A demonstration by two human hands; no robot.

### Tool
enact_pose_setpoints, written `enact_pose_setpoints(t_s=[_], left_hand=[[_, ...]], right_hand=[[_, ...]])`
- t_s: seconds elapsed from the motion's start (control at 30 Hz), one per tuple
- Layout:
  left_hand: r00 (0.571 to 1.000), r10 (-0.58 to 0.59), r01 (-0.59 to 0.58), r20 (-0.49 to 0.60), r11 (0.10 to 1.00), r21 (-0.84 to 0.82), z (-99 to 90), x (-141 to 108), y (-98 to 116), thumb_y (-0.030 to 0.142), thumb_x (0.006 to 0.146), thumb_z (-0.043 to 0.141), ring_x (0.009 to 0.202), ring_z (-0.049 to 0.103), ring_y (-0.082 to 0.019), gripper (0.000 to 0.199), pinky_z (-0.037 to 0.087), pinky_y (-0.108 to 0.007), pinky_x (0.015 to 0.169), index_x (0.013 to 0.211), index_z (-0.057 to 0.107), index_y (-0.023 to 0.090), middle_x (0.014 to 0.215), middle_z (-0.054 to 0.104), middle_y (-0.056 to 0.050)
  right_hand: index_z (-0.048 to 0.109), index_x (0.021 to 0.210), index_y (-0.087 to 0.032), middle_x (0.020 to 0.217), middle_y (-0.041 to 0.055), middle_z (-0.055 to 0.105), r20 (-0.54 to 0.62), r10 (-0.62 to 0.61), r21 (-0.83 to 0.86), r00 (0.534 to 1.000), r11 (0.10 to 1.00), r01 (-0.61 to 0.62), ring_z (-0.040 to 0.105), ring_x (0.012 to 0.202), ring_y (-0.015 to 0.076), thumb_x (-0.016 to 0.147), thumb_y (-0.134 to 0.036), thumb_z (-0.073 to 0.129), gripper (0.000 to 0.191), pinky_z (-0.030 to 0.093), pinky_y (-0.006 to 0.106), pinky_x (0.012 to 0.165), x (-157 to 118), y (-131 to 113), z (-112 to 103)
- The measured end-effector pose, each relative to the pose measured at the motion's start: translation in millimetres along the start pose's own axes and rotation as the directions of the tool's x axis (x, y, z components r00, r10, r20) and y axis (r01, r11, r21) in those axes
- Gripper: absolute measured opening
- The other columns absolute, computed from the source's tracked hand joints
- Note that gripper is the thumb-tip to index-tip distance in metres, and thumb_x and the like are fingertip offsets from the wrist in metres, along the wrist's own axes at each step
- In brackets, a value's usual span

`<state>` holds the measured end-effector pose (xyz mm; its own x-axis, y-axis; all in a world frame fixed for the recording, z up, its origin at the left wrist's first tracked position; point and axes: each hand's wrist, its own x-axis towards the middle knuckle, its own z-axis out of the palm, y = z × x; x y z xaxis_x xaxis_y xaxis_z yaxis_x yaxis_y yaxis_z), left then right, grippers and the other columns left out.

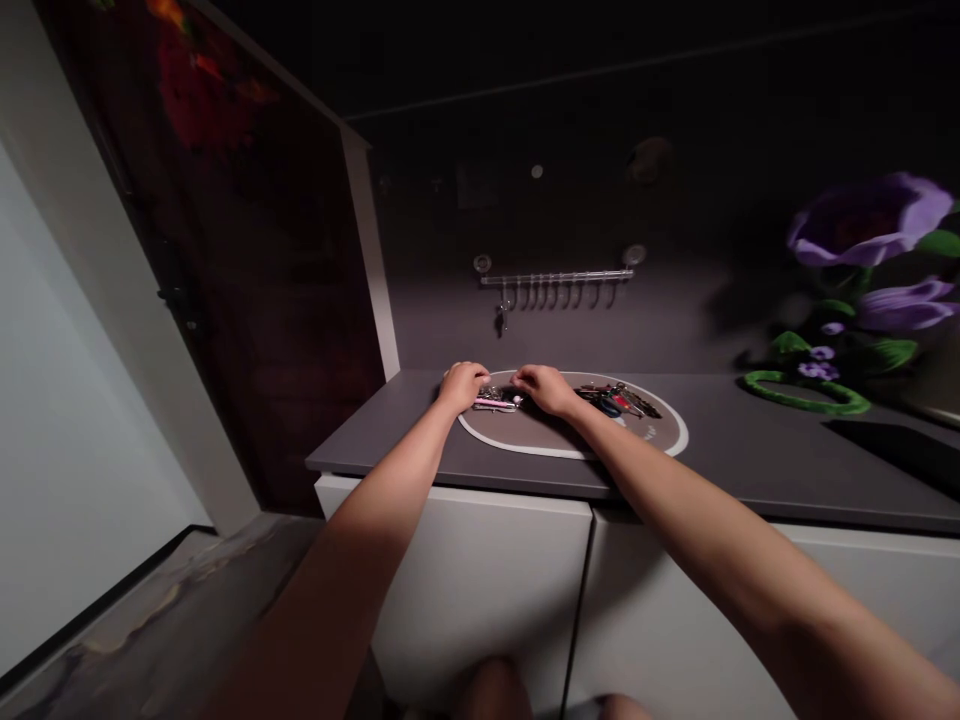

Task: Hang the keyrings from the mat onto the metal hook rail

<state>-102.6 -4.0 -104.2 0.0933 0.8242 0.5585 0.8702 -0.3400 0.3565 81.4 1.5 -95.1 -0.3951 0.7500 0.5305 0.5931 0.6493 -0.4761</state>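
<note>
An oval brown mat with a white rim (517, 446) lies on the grey counter. At its left end my left hand (462, 384) has its fingers curled together, and what they hold, if anything, is hidden. Just below and beside its fingertips lies a small pile of keys with a pink strip (493, 404). A little to the right, my right hand (546, 388) is bent with fingers and thumb drawn together over the mat; anything between them is too small to make out. Right of that hand, a heap of dark, red and metal small items, seemingly keys (619, 400), rests on the mat.
A clear rail with several hooks (559, 278) is fixed to the wall, with one key-like item (502, 318) hanging at its left end. Purple artificial flowers (870, 225) and a green ring (806, 402) are on the right. A dark door (247, 260) stands left.
</note>
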Motion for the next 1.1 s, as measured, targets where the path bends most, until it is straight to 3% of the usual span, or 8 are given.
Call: enact_pose_setpoints(t_s=[0.3, 0.67, 0.77, 0.9, 1.1], left_hand=[[0.985, -0.09, 0.099, 0.15, 0.993, -0.056, 6.8, 2.4, -4.1, 0.022, 0.072, 0.057, 0.078, 0.059, -0.017, 0.013, 0.04, -0.027, 0.077, 0.076, 0.07, 0.021, 0.081, 0.069, -0.004], [0.979, -0.158, 0.164, 0.129, 0.986, -0.036, 2.6, 1.9, 0.5, 0.02, 0.07, 0.058, 0.067, 0.054, -0.013, 0.01, 0.04, -0.024, 0.066, 0.074, 0.066, 0.015, 0.076, 0.065, -0.005], [0.985, -0.148, 0.158, 0.094, 0.98, -0.12, 2.3, 1.8, 0.8, 0.018, 0.071, 0.057, 0.064, 0.053, -0.012, 0.008, 0.04, -0.024, 0.063, 0.07, 0.064, 0.014, 0.071, 0.063, -0.004], [0.975, -0.217, 0.222, 0.052, 0.932, -0.285, 1.2, 1.7, 4.8, 0.015, 0.07, 0.056, 0.057, 0.051, -0.011, 0.006, 0.039, -0.023, 0.059, 0.065, 0.059, 0.013, 0.063, 0.06, -0.002], [0.947, -0.321, 0.268, 0.026, 0.741, -0.616, 3.7, 3.3, 8.5, 0.014, 0.071, 0.056, 0.046, 0.047, -0.007, 0.007, 0.037, -0.021, 0.052, 0.065, 0.053, 0.014, 0.055, 0.054, 0.002]], right_hand=[[0.066, 0.076, -0.017, 0.072, 0.0055, 0.066, 0.083, -0.013, -0.169, 0.996, 0.985, 0.027, 0.056, 0.067, 0.0152, 0.076, -0.017, 0.05, 0.016, 0.035, 0.022, 0.064, 4.9, 5.5, 5.6], [0.065, 0.081, -0.016, 0.069, 0.0035, 0.066, 0.129, -0.01, -0.224, 0.992, 0.974, 0.039, 0.056, 0.065, 0.0118, 0.078, -0.019, 0.049, 0.017, 0.035, 0.019, 0.063, 5.1, 1.0, 4.1], [0.065, 0.082, -0.016, 0.073, 0.0042, 0.067, 0.126, -0.017, -0.218, 0.992, 0.975, 0.045, 0.057, 0.067, 0.012, 0.078, -0.019, 0.049, 0.017, 0.035, 0.019, 0.063, 6.5, 1.8, 4.7], [0.065, 0.082, -0.016, 0.077, 0.0049, 0.067, 0.12, -0.039, -0.208, 0.992, 0.976, 0.064, 0.057, 0.068, 0.0124, 0.078, -0.019, 0.05, 0.016, 0.036, 0.02, 0.064, 7.6, 1.6, 5.3], [0.066, 0.083, -0.016, 0.076, 0.0054, 0.067, 0.115, -0.027, -0.229, 0.993, 0.972, 0.053, 0.057, 0.068, 0.0131, 0.078, -0.022, 0.051, 0.016, 0.036, 0.02, 0.063, 8.2, 0.1, 5.4]])
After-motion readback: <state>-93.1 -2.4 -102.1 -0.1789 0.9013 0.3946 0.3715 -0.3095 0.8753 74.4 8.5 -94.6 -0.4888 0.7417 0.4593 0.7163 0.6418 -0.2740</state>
